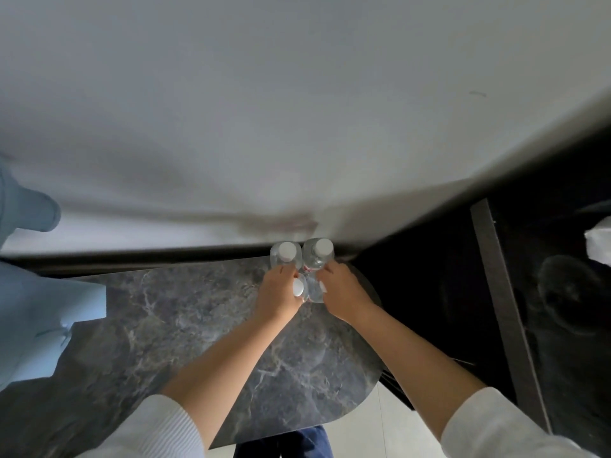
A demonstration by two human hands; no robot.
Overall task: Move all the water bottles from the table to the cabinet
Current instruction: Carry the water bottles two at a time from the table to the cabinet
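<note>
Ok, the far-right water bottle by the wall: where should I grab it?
Take the far-right bottle around its body just below the white cap, coming from the right. It stands upright, the wall sits behind it and other bottles crowd its left and front, so probably only that side is open.

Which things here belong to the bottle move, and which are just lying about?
Part of the job:
- three clear plastic water bottles with white caps, clustered by the wall
- dark marble-patterned table under them
- left hand and right hand, both gripping the cluster

Lying about:
- white box-shaped object on the table's left side
- white crumpled thing at the right edge, too cropped to identify
</note>
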